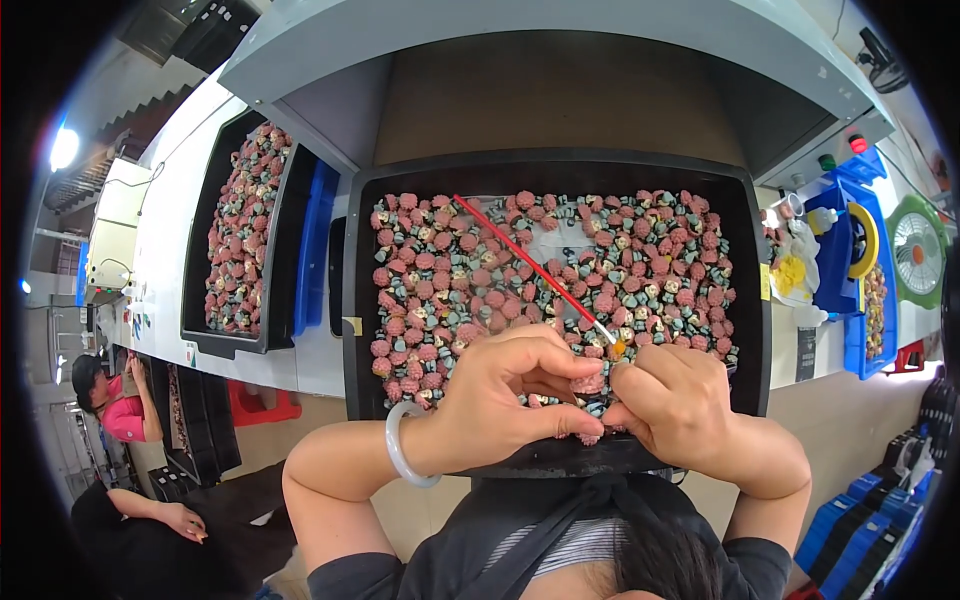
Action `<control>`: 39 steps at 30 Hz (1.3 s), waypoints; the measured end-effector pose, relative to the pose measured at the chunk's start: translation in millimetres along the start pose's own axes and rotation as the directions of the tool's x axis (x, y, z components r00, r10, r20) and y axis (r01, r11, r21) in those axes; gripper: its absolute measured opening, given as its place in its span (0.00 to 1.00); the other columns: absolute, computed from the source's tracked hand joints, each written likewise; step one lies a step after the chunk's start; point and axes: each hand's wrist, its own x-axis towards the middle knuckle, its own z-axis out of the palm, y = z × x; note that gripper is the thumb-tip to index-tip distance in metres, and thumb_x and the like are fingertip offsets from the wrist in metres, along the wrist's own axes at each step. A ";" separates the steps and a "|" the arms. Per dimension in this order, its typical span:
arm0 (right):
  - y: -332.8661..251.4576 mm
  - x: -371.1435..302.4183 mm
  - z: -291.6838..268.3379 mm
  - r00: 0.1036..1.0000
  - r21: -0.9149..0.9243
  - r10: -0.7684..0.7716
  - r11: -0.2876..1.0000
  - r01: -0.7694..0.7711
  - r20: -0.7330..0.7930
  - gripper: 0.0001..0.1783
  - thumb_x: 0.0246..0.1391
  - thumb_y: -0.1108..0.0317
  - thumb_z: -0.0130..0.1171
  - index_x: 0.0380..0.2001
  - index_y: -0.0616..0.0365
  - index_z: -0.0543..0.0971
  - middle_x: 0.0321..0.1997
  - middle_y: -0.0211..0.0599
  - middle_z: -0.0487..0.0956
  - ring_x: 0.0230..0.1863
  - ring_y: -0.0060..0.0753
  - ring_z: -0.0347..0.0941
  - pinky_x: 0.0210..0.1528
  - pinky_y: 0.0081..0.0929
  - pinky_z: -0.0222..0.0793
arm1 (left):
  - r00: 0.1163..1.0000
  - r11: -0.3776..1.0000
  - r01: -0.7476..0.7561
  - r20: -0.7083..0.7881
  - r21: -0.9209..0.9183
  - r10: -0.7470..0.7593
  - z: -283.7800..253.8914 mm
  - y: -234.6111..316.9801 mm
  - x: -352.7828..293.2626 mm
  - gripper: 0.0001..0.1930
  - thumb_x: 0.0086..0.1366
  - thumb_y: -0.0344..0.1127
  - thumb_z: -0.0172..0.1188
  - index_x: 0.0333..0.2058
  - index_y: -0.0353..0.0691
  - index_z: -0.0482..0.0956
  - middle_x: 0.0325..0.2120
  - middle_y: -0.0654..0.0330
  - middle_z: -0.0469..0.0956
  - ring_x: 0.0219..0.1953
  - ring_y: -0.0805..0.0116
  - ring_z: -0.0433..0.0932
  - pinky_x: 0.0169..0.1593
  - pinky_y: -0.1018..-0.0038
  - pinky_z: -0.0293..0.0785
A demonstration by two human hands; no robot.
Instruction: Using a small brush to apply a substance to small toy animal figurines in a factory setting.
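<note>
My left hand, with a pale bangle at the wrist, pinches a small figurine with bumpy pink hair between thumb and fingers. Close beside it, my right hand is closed, its fingers curled toward the same figurine; whatever they grip is hidden. Both hands are over the near side of a black tray that holds many similar pink and grey-green figurines. A thin red-handled brush slants across the tray, its pale end close to my right hand. Next to that end is a small orange-yellow thing.
A grey open-fronted housing stands behind the tray. To the left is another black tray of figurines beside a blue bin. Rightward are blue crates, yellow tape and a green fan. Other people are at far left.
</note>
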 end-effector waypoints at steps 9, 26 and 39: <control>-0.1 0.1 4.1 0.999 0.002 -0.014 1.000 0.014 -0.042 0.15 0.37 0.57 0.60 0.20 0.53 0.68 0.18 0.31 0.64 0.16 0.31 0.65 0.15 0.25 0.60 | 0.999 0.999 0.022 -0.026 -0.024 -0.023 2.7 1.3 -2.2 0.19 0.41 0.20 0.67 0.35 0.32 0.75 0.31 0.57 0.72 0.35 0.72 0.75 0.41 0.78 0.75; 1.3 0.6 3.3 0.999 -0.025 -0.015 1.000 0.014 -0.029 0.14 0.37 0.57 0.60 0.23 0.53 0.69 0.19 0.30 0.65 0.17 0.30 0.65 0.15 0.24 0.61 | 0.996 0.990 0.059 -0.056 -0.129 -0.067 5.9 2.9 -1.9 0.17 0.41 0.18 0.66 0.34 0.31 0.75 0.31 0.57 0.71 0.34 0.72 0.75 0.40 0.78 0.75; 0.5 -0.6 2.5 1.000 -0.087 -0.023 0.996 0.023 -0.001 0.13 0.39 0.58 0.59 0.24 0.52 0.70 0.18 0.29 0.65 0.16 0.28 0.65 0.14 0.23 0.60 | 0.999 0.995 -0.005 -0.045 0.101 0.009 2.8 4.8 -0.9 0.18 0.40 0.19 0.67 0.34 0.31 0.76 0.29 0.57 0.72 0.33 0.73 0.75 0.38 0.78 0.76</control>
